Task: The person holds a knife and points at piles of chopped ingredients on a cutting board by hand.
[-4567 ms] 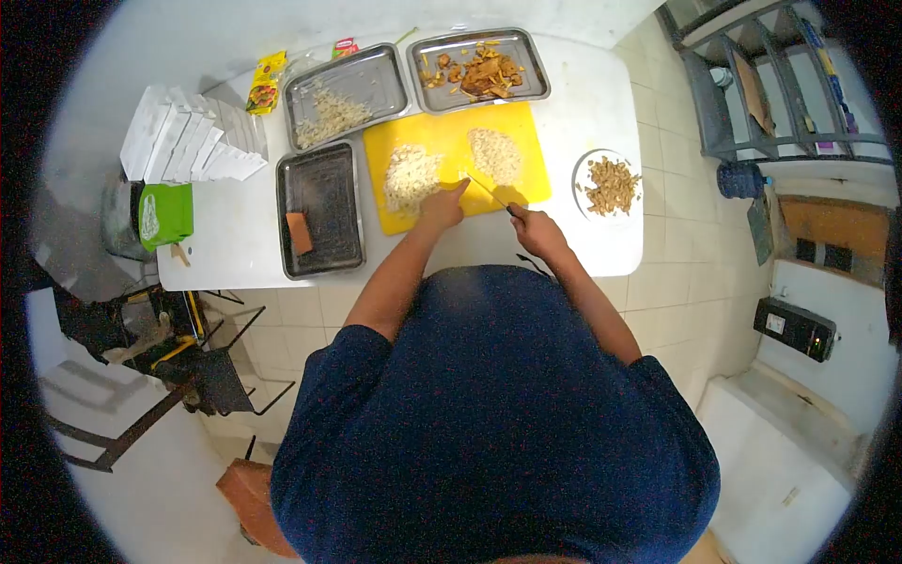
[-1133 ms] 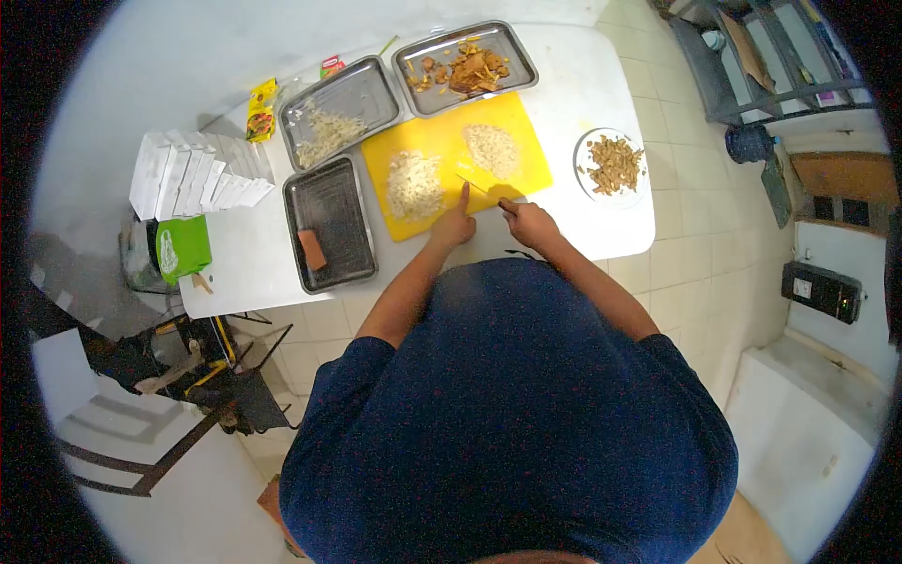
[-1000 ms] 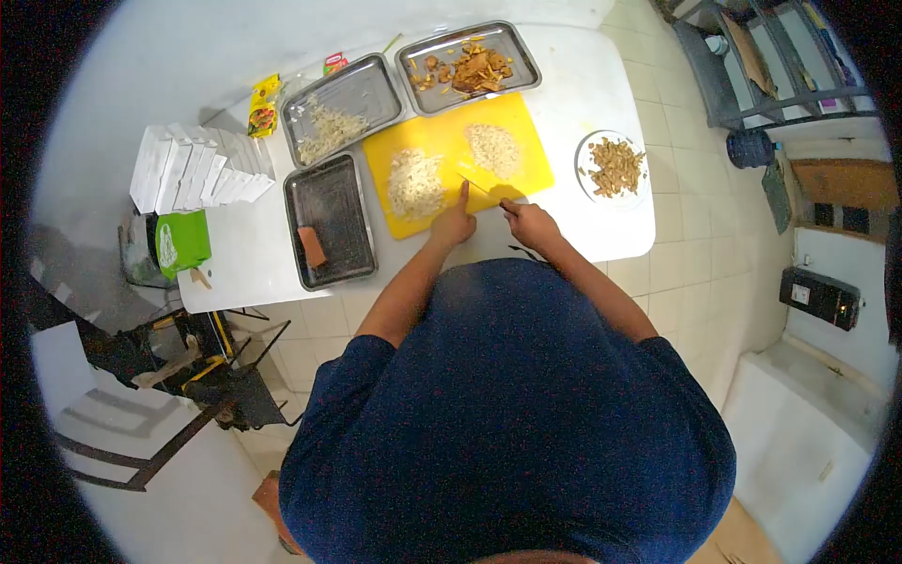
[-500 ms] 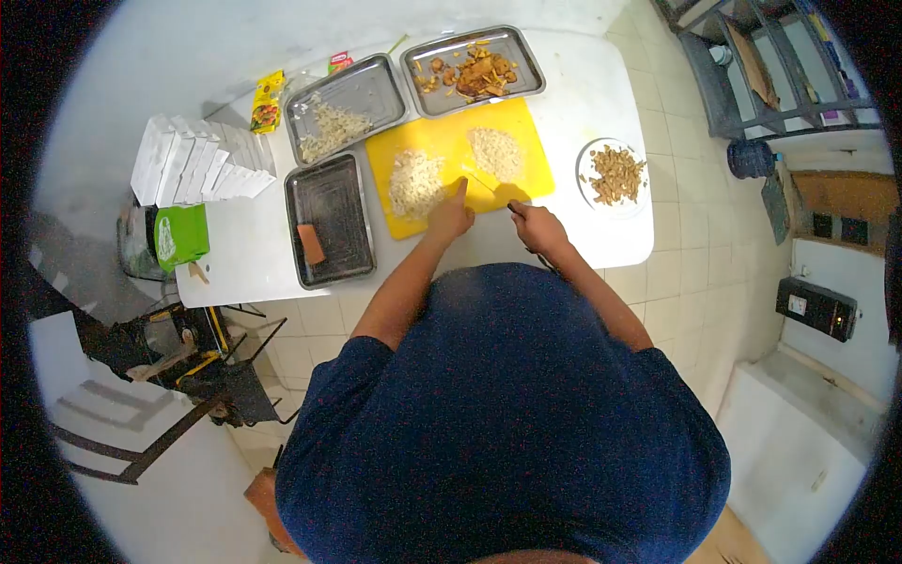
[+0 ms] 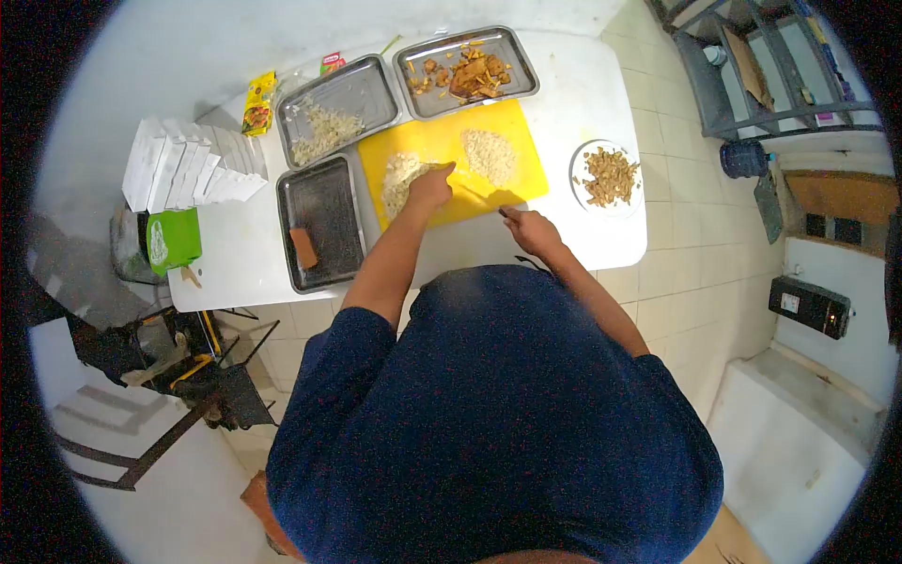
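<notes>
A yellow cutting board (image 5: 451, 132) bears a pale chopped pile (image 5: 399, 179) at its left and a second pale, finer pile (image 5: 489, 156) at its right. My left hand (image 5: 432, 185) is over the board at the left pile's right edge, its fingers mostly together and pointing right; whether they pinch a small piece cannot be made out. My right hand (image 5: 533, 230) grips the dark handle of a knife (image 5: 482, 197) at the board's front right edge. The blade points up and left over the board, between the two piles.
Behind the board are a tray with brown pieces (image 5: 521, 86) and a tray with pale shreds (image 5: 385, 99). A dark tray (image 5: 324, 216) with an orange-brown block stands left. A plate of brown pieces (image 5: 609, 179) is right; white boxes (image 5: 169, 169) and a green packet (image 5: 175, 239) are far left.
My left hand has moved up and left across the board, from its front middle to the left pile. My right hand still holds the knife near the same spot. The view has shifted slightly.
</notes>
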`<state>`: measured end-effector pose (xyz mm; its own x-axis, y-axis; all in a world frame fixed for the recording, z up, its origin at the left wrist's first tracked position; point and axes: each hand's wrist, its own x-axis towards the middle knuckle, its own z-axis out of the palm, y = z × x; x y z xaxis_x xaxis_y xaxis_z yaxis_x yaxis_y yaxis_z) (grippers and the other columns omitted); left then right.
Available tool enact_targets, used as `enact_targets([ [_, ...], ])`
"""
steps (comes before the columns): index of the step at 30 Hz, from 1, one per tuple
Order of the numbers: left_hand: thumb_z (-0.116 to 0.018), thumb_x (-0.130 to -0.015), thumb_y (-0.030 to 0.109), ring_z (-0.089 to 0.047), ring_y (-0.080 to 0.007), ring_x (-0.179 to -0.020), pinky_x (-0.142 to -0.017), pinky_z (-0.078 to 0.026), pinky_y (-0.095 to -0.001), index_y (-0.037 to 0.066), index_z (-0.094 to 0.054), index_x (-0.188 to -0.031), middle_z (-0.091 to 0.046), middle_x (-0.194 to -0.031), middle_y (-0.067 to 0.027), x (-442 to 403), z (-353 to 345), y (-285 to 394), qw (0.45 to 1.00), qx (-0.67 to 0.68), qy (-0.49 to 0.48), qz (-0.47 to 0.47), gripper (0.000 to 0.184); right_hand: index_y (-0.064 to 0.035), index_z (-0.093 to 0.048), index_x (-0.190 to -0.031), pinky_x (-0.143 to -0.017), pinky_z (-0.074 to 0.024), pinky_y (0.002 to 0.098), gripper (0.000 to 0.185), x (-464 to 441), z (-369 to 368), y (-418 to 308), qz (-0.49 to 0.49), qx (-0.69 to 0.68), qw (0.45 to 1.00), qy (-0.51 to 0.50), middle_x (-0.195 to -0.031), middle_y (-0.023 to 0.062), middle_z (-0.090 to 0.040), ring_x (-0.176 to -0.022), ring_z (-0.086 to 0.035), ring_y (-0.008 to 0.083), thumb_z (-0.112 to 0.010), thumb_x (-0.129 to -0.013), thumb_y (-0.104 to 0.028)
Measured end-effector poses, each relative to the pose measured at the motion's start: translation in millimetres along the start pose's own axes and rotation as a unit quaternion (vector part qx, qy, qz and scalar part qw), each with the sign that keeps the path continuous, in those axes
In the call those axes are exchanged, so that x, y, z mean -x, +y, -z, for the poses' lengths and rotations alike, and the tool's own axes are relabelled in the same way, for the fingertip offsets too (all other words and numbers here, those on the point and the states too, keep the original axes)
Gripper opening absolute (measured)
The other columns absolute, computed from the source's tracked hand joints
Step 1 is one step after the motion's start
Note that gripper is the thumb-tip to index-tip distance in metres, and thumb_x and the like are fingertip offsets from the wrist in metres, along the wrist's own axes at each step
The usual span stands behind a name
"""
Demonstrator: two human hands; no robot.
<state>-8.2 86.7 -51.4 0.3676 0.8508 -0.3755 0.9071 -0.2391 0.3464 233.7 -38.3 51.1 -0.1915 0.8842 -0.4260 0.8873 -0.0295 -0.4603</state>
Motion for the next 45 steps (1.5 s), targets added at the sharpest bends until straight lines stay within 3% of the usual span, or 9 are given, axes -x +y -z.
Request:
enact_targets([
  [1, -0.055, -0.078, 0.017, -0.063, -0.0308, -0.104, -0.086, -0.051, -0.0458, 0.029, -0.036, -0.146, -0.064, -0.116, -0.0149, 4, 3, 2, 1.0, 0.0, 0.005, -0.001, 0.071, -0.0186, -0.055, -0.129, -0.076, -0.0525, 0.0502, 0.036, -4, -4, 8, -0.015, -0.011, 1.0, 0.018, -0.097, 0.0219, -0.066, -0.087, -0.065, 0.0392, -0.046, -0.096, -0.03],
  [4, -0.054, -0.077, 0.018, -0.062, -0.0322, -0.108, -0.09, -0.049, -0.0468, 0.025, -0.032, -0.147, -0.062, -0.119, -0.0172, 23, 34, 25, 0.989, 0.062, -0.121, 0.066, 0.074, -0.0151, -0.057, -0.128, -0.082, -0.0505, 0.0474, 0.037, -2, 3, 16, -0.043, -0.052, 0.997, 0.037, -0.104, 0.021, -0.066, -0.094, -0.063, 0.0393, -0.048, -0.095, -0.03],
  [7, -0.052, -0.077, 0.022, -0.062, -0.0396, -0.102, -0.09, -0.05, -0.0466, 0.014, -0.031, -0.148, -0.061, -0.115, -0.028, 30, 26, 31, 0.987, 0.08, -0.12, 0.077, 0.074, -0.0134, -0.057, -0.129, -0.087, -0.0491, 0.0439, 0.039, 3, 25, -2, -0.071, -0.073, 0.995, 0.01, -0.11, 0.0206, -0.065, -0.1, -0.062, 0.0385, -0.05, -0.095, -0.031],
  [13, -0.053, -0.078, 0.023, -0.058, -0.0421, -0.109, -0.098, -0.045, -0.0479, 0.012, -0.023, -0.15, -0.057, -0.121, -0.0301, 34, 0, 26, 0.983, 0.148, -0.093, 0.051, 0.078, -0.0121, -0.058, -0.128, -0.09, -0.0483, 0.0425, 0.038, 3, 19, -7, -0.056, -0.11, 0.992, 0.017, -0.111, 0.0213, -0.064, -0.102, -0.062, 0.0377, -0.051, -0.095, -0.029],
  [16, -0.05, -0.079, 0.022, -0.061, -0.0397, -0.103, -0.091, -0.048, -0.0468, 0.017, -0.02, -0.151, -0.061, -0.114, -0.0269, 32, -16, 24, 0.992, 0.102, -0.057, 0.04, 0.078, -0.011, -0.058, -0.128, -0.089, -0.0484, 0.0428, 0.038, 3, 18, -7, -0.046, -0.099, 0.994, 0.012, -0.111, 0.0216, -0.064, -0.101, -0.062, 0.0381, -0.052, -0.094, -0.028],
  [22, -0.051, -0.08, 0.024, -0.061, -0.0418, -0.102, -0.091, -0.049, -0.0466, 0.012, -0.013, -0.152, -0.061, -0.111, -0.0304, 37, -18, 30, 0.978, 0.161, -0.105, 0.077, 0.083, -0.0144, -0.057, -0.128, -0.084, -0.0506, 0.0492, 0.037, 6, 5, -5, -0.004, -0.085, 0.996, 0.011, -0.104, 0.0219, -0.066, -0.094, -0.063, 0.0414, -0.048, -0.095, -0.03],
  [28, -0.057, -0.082, 0.031, -0.06, -0.045, -0.104, -0.093, -0.048, -0.0467, 0.003, -0.006, -0.151, -0.06, -0.113, -0.0322, 47, -14, 52, 0.973, 0.192, -0.085, 0.098, 0.09, -0.0143, -0.057, -0.126, -0.079, -0.0516, 0.0504, 0.036, 7, -2, -7, -0.011, -0.053, 0.998, 0.015, -0.098, 0.0227, -0.067, -0.087, -0.065, 0.0416, -0.048, -0.095, -0.029],
  [37, -0.056, -0.081, 0.03, -0.064, -0.0421, -0.097, -0.087, -0.05, -0.0497, 0.003, -0.015, -0.15, -0.064, -0.106, -0.0288, 56, -9, 61, 0.989, 0.09, -0.075, 0.095, 0.084, -0.0116, -0.053, -0.131, -0.072, -0.0514, 0.0502, 0.039, 12, 9, -20, -0.008, 0.031, 0.999, -0.003, -0.088, 0.0251, -0.066, -0.081, -0.065, 0.0405, -0.049, -0.094, -0.026],
  [45, -0.057, -0.081, 0.029, -0.066, -0.0381, -0.093, -0.082, -0.051, -0.0519, 0.013, -0.02, -0.151, -0.066, -0.104, -0.0237, 63, 6, 60, 0.993, 0.029, -0.082, 0.08, 0.08, -0.0139, -0.049, -0.134, -0.064, -0.053, 0.0476, 0.041, 7, 2, -25, -0.002, 0.128, 0.992, 0.001, -0.086, 0.0201, -0.065, -0.074, -0.066, 0.037, -0.048, -0.095, -0.026],
])
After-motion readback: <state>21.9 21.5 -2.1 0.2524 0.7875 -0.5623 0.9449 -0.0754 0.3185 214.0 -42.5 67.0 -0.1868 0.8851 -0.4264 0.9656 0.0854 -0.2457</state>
